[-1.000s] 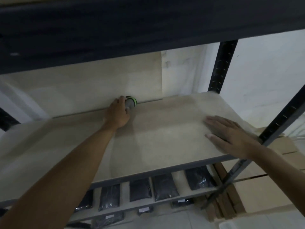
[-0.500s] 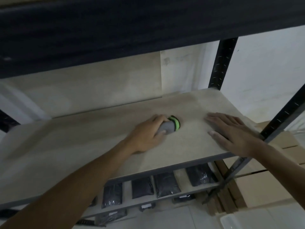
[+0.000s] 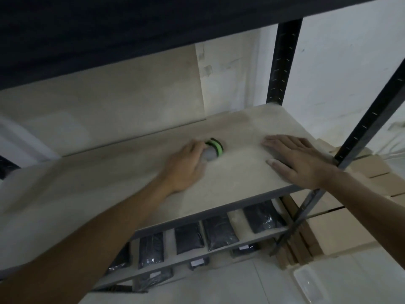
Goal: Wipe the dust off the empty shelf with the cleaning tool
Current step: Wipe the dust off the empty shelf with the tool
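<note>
Cleaning tool (image 3: 213,151): a small grey thing with a green and black band at its far end. It lies on the shelf board, about in the middle between front and back, a little right of the middle of the board. It looks blurred.

My left hand (image 3: 186,165): the fingers are curled around the near part of the cleaning tool and hold it against the board. The hand is blurred too, so I cannot tell each finger.

My right hand (image 3: 295,159): it lies flat on the board, fingers straight and a little spread, palm down, near the right front corner. It holds nothing. It is apart from the tool.

Shelf (image 3: 230,189): a pale wooden board with a grey metal front edge. Only my two hands and the tool are on it.

Post (image 3: 282,62): a black metal upright with slots, at the back right corner. Another one runs down in front of my right wrist.

Lower shelf (image 3: 234,218): it carries a row of dark packets (image 3: 219,234), side by side.

Cardboard boxes (image 3: 341,229): brown, standing to the right of the rack, lower down.

Wall (image 3: 341,73): white, behind the rack.
</note>
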The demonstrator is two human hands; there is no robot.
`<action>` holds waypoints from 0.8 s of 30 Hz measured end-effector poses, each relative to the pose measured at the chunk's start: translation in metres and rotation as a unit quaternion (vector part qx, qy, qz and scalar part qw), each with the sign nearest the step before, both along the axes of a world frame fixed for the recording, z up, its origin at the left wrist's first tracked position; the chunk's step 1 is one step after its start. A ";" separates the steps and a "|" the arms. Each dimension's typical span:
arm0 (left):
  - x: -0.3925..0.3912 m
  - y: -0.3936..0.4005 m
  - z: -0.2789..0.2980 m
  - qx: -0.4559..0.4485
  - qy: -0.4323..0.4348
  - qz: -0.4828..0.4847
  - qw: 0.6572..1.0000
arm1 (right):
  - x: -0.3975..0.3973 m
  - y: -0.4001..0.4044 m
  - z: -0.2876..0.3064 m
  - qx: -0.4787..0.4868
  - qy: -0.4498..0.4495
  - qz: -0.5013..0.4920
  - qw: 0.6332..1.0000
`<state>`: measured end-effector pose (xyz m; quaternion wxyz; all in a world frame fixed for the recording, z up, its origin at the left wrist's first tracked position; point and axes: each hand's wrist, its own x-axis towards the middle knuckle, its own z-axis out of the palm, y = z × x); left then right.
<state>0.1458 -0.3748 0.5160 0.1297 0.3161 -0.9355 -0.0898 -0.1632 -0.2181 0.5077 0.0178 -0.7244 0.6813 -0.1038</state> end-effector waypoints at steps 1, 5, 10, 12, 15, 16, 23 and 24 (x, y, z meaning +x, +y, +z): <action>0.004 0.021 0.003 -0.005 -0.002 -0.024 1.000 | 0.001 0.001 0.001 0.002 -0.001 -0.002 1.000; 0.021 0.061 0.018 0.055 0.008 -0.112 0.992 | 0.003 0.002 0.004 0.007 -0.003 -0.007 1.000; 0.004 -0.009 0.024 0.049 0.054 0.029 0.997 | 0.001 -0.001 0.005 0.005 -0.008 -0.006 1.000; -0.009 -0.023 0.017 0.030 0.019 0.068 0.997 | 0.000 0.000 0.003 0.002 -0.010 -0.006 1.000; -0.016 -0.001 -0.001 0.006 0.004 0.067 0.998 | -0.001 0.001 -0.001 -0.006 -0.002 -0.004 1.000; -0.015 0.013 -0.002 -0.001 0.011 0.056 0.998 | -0.001 0.001 -0.001 -0.007 0.000 -0.005 1.000; -0.002 0.122 0.001 0.013 0.000 -0.071 0.997 | 0.005 0.005 0.006 0.025 0.013 -0.027 0.999; 0.001 0.127 0.002 0.035 0.006 -0.104 0.994 | 0.007 0.006 0.008 0.035 0.009 -0.030 0.999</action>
